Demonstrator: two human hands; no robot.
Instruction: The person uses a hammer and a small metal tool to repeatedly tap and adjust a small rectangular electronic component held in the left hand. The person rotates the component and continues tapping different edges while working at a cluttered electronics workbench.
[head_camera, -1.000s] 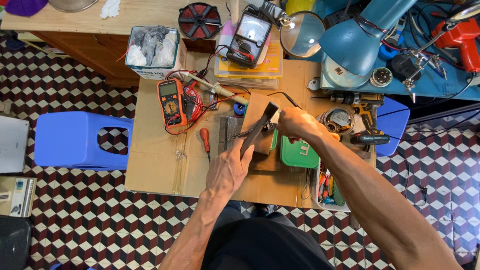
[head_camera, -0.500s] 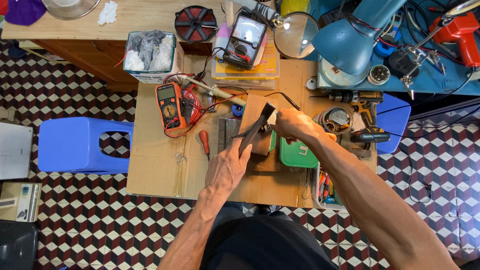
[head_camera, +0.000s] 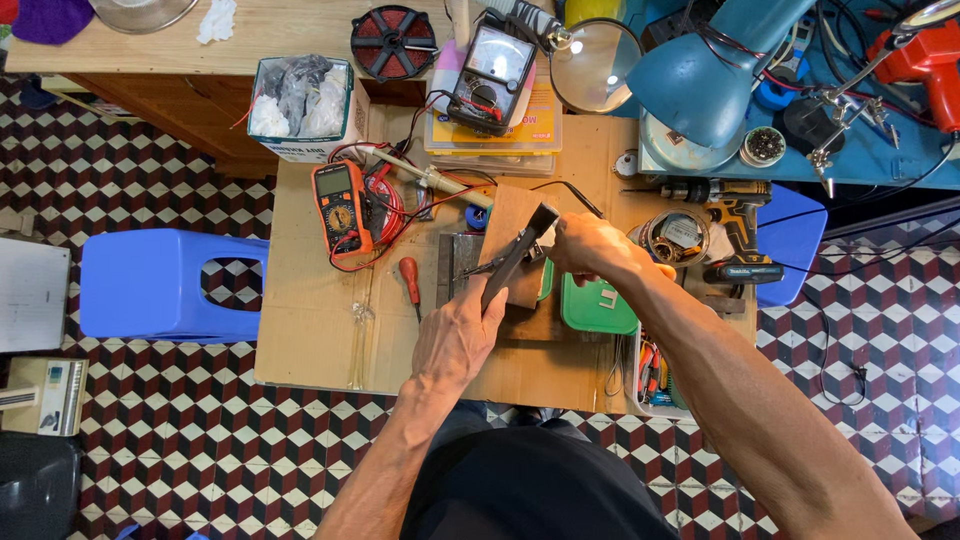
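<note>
Compared with the frame one second back, little change is recorded: both hands are kept at the same spot over the middle of the bench (head_camera: 320, 350), and the dark flat bar (head_camera: 518, 252) is held at the same slant. The view is shifted slightly, so the items sit a little lower and further left in the picture.

The bar is held tilted, lower end toward the left hand (head_camera: 457, 338), upper end toward the right hand (head_camera: 592, 246). The left grip is closed around the lower end of the bar. The right grip is closed at the upper end; whether it clamps the bar itself or a small tool against it cannot be told. Bar and hands are positioned above a brown board (head_camera: 515, 250) lying on the bench, just beside a green box (head_camera: 595, 308).

Containers: a square white box (head_camera: 300, 108) at the bench's far left corner is filled with crumpled grey and white material. A clear tray (head_camera: 652, 375) at the near right edge is seen to hold small orange and red-handled tools. A small round tin (head_camera: 764, 146) near the blue lamp (head_camera: 700, 75) holds dark contents, too small to identify.

An orange multimeter (head_camera: 338, 207) with red leads lies left of the board, a red screwdriver (head_camera: 410, 280) just below it.
</note>
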